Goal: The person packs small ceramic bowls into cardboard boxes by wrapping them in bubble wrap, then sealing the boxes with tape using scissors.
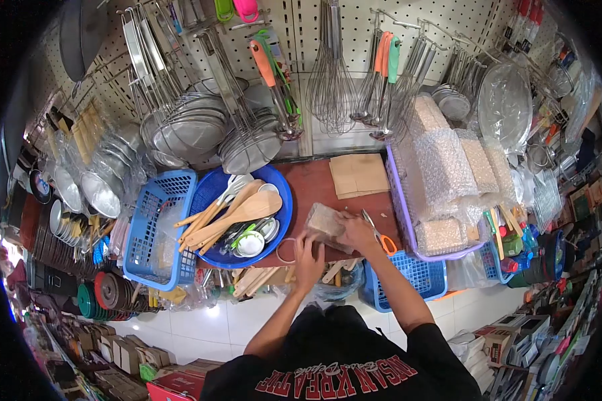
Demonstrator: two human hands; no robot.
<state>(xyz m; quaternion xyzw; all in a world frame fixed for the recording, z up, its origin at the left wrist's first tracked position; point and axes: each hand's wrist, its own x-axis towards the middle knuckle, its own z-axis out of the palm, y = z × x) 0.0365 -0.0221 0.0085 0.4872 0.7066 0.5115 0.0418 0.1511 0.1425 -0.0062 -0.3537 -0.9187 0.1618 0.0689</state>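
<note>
A bubble-wrapped package (325, 222) lies on the reddish-brown table (314, 184) in front of me. My right hand (356, 232) rests on its right side and grips it. My left hand (308, 257) is at its near left corner, fingers curled against the wrap. Orange-handled scissors (380, 237) lie just right of my right hand. A clear tape ring (286, 250) lies just left of my left hand.
A round blue basin (281, 184) with wooden spatulas (237, 214) and metal ladles, plus a blue basket (159, 230), stand to the left. A lilac crate (400, 207) of bubble-wrapped bundles stands to the right. Cardboard pieces (358, 175) lie at the back. Whisks and strainers hang on the pegboard.
</note>
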